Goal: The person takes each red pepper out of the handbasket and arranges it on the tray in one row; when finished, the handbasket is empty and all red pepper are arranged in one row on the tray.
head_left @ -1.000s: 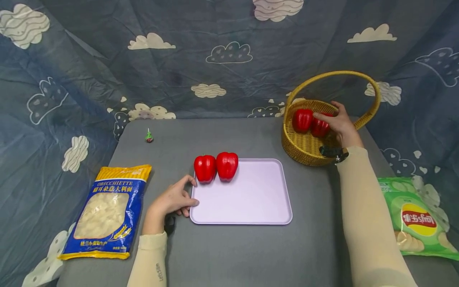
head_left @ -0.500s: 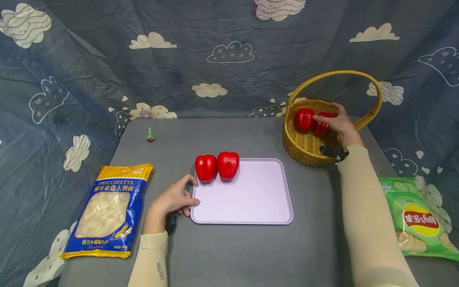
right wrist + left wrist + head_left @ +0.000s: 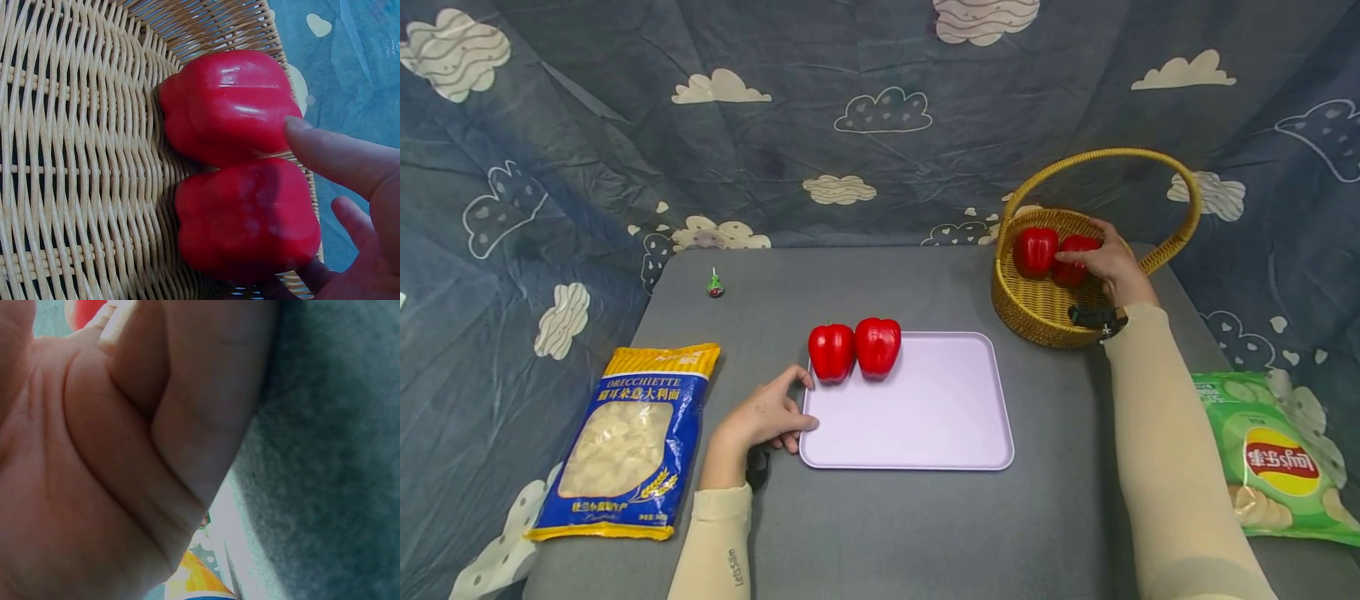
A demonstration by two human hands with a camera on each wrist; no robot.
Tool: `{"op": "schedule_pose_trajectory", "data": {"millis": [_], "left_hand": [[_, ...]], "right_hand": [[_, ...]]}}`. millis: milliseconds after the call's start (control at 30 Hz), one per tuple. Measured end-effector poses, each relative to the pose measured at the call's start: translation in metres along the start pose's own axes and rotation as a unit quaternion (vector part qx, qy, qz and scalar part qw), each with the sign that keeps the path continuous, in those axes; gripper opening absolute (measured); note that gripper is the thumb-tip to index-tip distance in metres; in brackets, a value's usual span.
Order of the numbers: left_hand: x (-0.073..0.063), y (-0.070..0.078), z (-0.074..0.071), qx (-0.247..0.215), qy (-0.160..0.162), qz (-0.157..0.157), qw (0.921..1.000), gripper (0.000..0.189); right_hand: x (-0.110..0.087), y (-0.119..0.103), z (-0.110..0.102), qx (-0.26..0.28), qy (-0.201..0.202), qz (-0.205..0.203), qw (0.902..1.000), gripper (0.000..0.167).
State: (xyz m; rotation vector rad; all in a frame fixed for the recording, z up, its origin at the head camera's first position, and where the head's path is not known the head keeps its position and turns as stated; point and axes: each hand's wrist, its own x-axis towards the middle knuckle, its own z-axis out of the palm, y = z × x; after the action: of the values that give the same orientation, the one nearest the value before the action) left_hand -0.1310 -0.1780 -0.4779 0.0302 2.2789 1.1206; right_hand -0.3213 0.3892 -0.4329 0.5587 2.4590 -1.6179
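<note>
In the head view, my left hand (image 3: 767, 412) holds the left edge of a lilac tray (image 3: 940, 400), its thumb over the rim. The left wrist view is mostly palm and curled fingers (image 3: 206, 369). Two red bell peppers, one left (image 3: 831, 353) and one right (image 3: 877, 347), sit side by side in the tray's far left corner. My right hand (image 3: 1116, 265) reaches into a wicker basket (image 3: 1037, 321) with two more red bell peppers (image 3: 228, 106) inside. Its straight thumb (image 3: 337, 150) touches or overlaps one pepper; other fingers lie loosely beside the nearer pepper (image 3: 250, 219).
A blue and yellow orecchiette bag (image 3: 621, 442) lies on the left. A green chip bag (image 3: 1277, 458) is on the right, beside my sleeve. One small green and red item (image 3: 715, 283) stands far left. The basket's handle (image 3: 1105, 152) arches above my right hand.
My right hand has lowered slightly over the peppers in the basket, its thumb shifting a little downward. The left hand and tray stay in place.
</note>
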Motion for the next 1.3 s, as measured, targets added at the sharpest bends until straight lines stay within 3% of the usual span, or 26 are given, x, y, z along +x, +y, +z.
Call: {"op": "schedule_pose_trajectory", "data": {"millis": [367,633,1300], "left_hand": [[-0.002,0.001,0.0,-0.002,0.001,0.0,1.0,0.049],[-0.001,0.001,0.001,-0.001,0.003,-0.005,1.0,0.049],[-0.002,0.002,0.001,0.002,0.003,-0.005,1.0,0.051]], "right_hand": [[-0.001,0.003,0.001,-0.008,-0.001,-0.007,0.9999,0.101],[0.007,0.009,0.002,-0.015,-0.009,0.011,0.9998,0.101],[0.002,0.01,0.003,-0.008,-0.019,-0.006,0.9998,0.089]]}}
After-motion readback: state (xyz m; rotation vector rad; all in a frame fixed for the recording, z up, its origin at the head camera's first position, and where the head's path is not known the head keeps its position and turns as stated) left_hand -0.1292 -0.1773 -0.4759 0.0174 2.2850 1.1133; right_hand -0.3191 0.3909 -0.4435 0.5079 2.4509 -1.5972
